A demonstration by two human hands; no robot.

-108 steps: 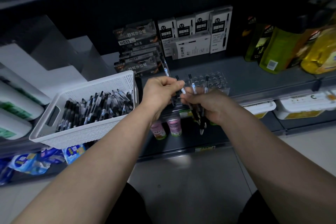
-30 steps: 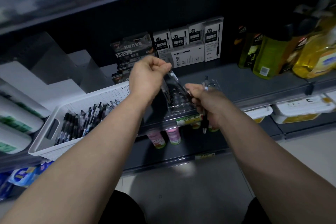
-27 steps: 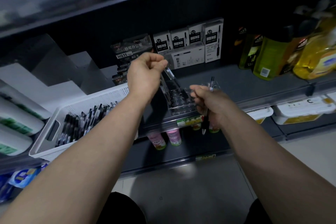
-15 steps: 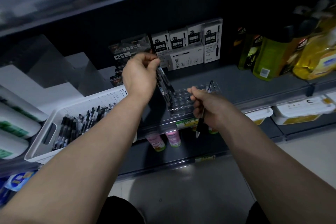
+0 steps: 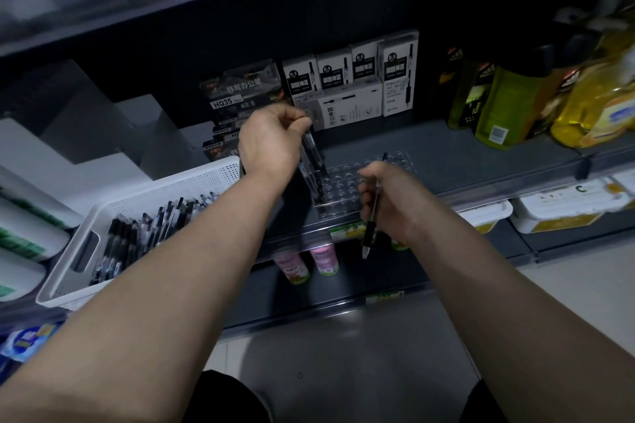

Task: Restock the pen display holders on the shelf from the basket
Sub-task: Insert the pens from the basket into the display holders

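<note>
In the head view, the left hand (image 5: 271,144) has its fingers curled, pinching the top of some dark pens (image 5: 314,161), their number unclear. They slant down below it to the left edge of the clear holder (image 5: 343,189) on the shelf (image 5: 481,161). The right hand (image 5: 388,203), just right of it and touching the holder's front, is closed round a single pen (image 5: 372,216) whose tip points down. The basket (image 5: 192,178), left of the left forearm, holds spare pens (image 5: 144,233).
</note>
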